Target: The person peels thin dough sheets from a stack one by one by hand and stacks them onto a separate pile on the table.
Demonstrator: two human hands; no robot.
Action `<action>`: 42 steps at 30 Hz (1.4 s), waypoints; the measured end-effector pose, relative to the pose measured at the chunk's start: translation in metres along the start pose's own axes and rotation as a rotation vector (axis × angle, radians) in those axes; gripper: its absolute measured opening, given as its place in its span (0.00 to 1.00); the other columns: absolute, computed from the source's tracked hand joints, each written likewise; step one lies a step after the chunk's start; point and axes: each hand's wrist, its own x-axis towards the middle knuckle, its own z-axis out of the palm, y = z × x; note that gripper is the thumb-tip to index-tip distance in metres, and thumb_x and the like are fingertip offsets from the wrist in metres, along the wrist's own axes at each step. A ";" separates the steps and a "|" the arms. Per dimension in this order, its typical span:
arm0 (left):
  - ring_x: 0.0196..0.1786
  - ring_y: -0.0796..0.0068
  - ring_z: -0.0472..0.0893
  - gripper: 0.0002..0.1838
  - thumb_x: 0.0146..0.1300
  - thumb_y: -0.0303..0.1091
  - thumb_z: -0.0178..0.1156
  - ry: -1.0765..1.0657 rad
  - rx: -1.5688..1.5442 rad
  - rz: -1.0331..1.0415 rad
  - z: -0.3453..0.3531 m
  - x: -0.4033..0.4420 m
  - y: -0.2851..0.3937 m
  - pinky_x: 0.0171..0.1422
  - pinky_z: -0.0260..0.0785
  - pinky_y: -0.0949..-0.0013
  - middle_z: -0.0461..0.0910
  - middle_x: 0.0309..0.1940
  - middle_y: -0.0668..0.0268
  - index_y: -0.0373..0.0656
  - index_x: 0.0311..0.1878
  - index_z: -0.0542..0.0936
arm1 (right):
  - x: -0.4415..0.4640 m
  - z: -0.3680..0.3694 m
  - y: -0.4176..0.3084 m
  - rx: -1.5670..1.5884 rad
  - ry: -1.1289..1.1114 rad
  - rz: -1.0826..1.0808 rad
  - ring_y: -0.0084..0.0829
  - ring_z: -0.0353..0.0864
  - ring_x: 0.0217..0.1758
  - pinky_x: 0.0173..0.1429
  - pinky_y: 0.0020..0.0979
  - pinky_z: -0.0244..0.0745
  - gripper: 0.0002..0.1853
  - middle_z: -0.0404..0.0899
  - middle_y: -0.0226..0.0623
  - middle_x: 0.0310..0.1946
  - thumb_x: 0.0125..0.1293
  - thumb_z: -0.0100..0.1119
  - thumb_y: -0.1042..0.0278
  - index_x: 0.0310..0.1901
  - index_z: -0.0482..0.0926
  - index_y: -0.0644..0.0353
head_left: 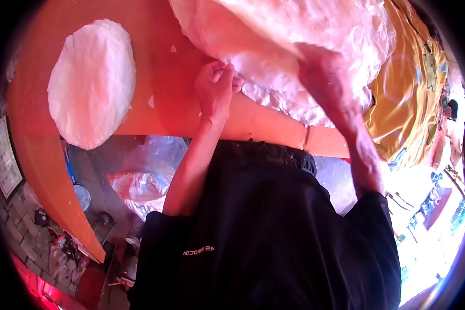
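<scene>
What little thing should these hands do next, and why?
Perhaps the left hand should gently lift the near edge of the thin, pale sheets: it is curled right by that edge. The blurred right hand is over the sheets and might steady them, though whether it presses is unclear. Thin, crinkled edges suggest going slowly.

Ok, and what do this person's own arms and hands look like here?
The left hand and right hand are ungloved, the right blurred. The forearms are bare up to the black sleeves, part of a black top with pale lettering.
</scene>
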 end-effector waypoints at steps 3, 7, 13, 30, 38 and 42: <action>0.26 0.76 0.79 0.11 0.65 0.34 0.60 -0.044 -0.264 -0.192 -0.009 0.005 0.003 0.29 0.70 0.76 0.78 0.28 0.66 0.39 0.45 0.74 | -0.008 0.030 -0.002 -0.001 -0.142 0.004 0.45 0.80 0.29 0.33 0.43 0.74 0.06 0.79 0.44 0.24 0.51 0.53 0.75 0.30 0.79 0.60; 0.24 0.78 0.77 0.08 0.64 0.35 0.61 -0.110 -0.226 -0.233 -0.017 0.011 -0.004 0.28 0.67 0.78 0.77 0.25 0.68 0.42 0.42 0.77 | -0.003 0.028 0.002 0.085 -0.206 0.057 0.46 0.79 0.31 0.36 0.43 0.74 0.05 0.79 0.45 0.25 0.50 0.53 0.74 0.28 0.78 0.62; 0.23 0.80 0.73 0.04 0.63 0.30 0.60 -0.111 -0.176 -0.049 -0.001 0.015 0.017 0.28 0.65 0.78 0.77 0.26 0.70 0.41 0.39 0.78 | -0.008 0.029 -0.013 0.157 -0.105 0.014 0.49 0.79 0.38 0.43 0.43 0.76 0.12 0.80 0.49 0.33 0.52 0.61 0.67 0.37 0.80 0.63; 0.44 0.71 0.81 0.13 0.65 0.28 0.57 -0.313 -0.388 -0.010 0.025 0.001 0.022 0.47 0.76 0.68 0.79 0.42 0.64 0.33 0.50 0.75 | 0.013 -0.009 -0.009 -0.030 -0.208 0.105 0.43 0.80 0.32 0.34 0.41 0.74 0.07 0.80 0.43 0.29 0.56 0.55 0.71 0.36 0.80 0.57; 0.48 0.69 0.81 0.15 0.67 0.35 0.56 -0.209 -0.216 -0.274 0.003 0.009 0.000 0.45 0.77 0.64 0.80 0.48 0.65 0.41 0.54 0.75 | 0.048 -0.173 0.014 -0.265 0.207 0.038 0.36 0.77 0.28 0.32 0.37 0.71 0.05 0.77 0.41 0.25 0.59 0.53 0.74 0.36 0.78 0.59; 0.43 0.72 0.82 0.12 0.69 0.34 0.52 -0.210 -0.302 -0.178 0.012 0.005 0.003 0.39 0.78 0.69 0.79 0.41 0.64 0.37 0.50 0.75 | 0.033 -0.131 -0.010 -0.193 0.173 -0.134 0.35 0.76 0.29 0.32 0.37 0.69 0.04 0.74 0.40 0.24 0.57 0.51 0.77 0.32 0.76 0.61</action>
